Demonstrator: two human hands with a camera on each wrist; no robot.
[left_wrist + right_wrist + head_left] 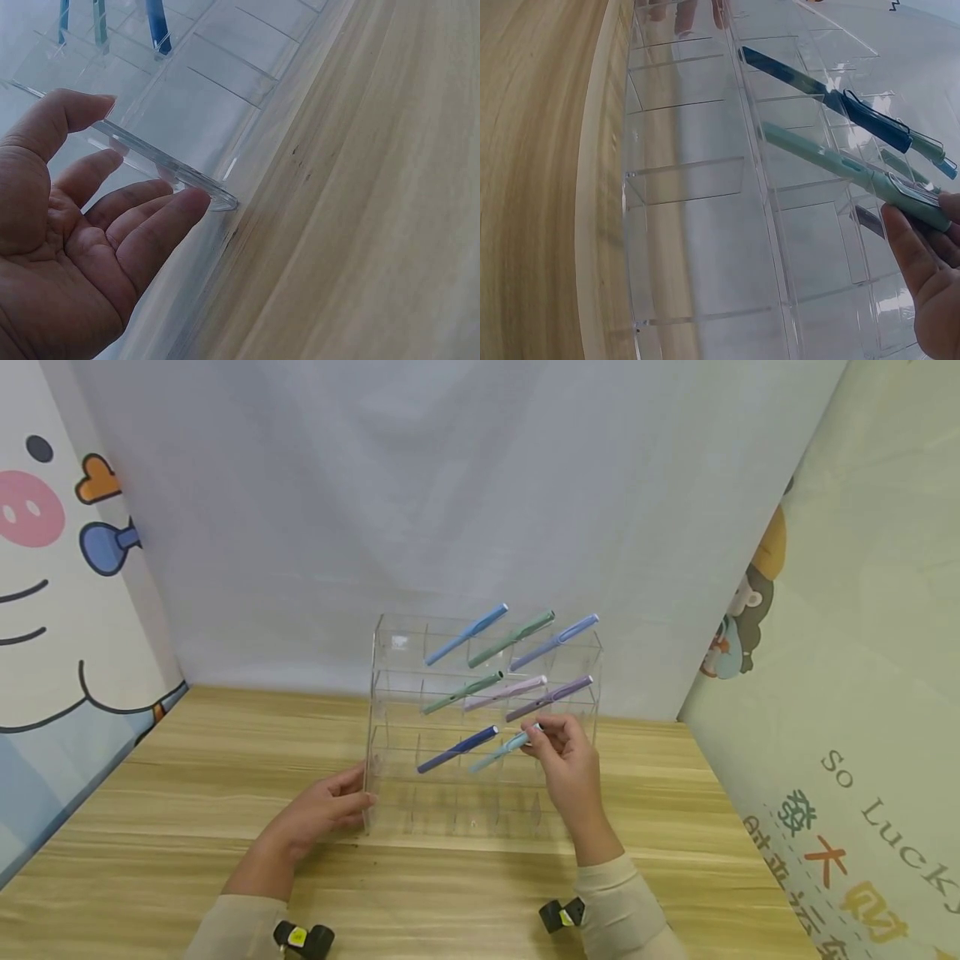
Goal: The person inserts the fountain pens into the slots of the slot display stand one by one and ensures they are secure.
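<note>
A clear acrylic pen rack [435,806] with stepped tiers stands on the table. My left hand [330,810] holds its left side panel, the thumb at the front edge and the fingers along the outer face. With thumb and fingertips my right hand [573,764] pinches the cap end of a pale blue pen [495,753], which slants over the third tier, its lower end among the dividers. Left of it in that tier leans a dark blue pen [457,750]. In the right wrist view the pale blue pen [817,157] looks mint, its cap end partly hidden by fingers.
The top tier bears a blue pen [467,635], a green pen [512,639] and a periwinkle pen [555,643]. Below them lean another green pen [462,693], a pink pen [506,693] and a purple pen [550,698]. A pale curtain [480,510] hangs behind.
</note>
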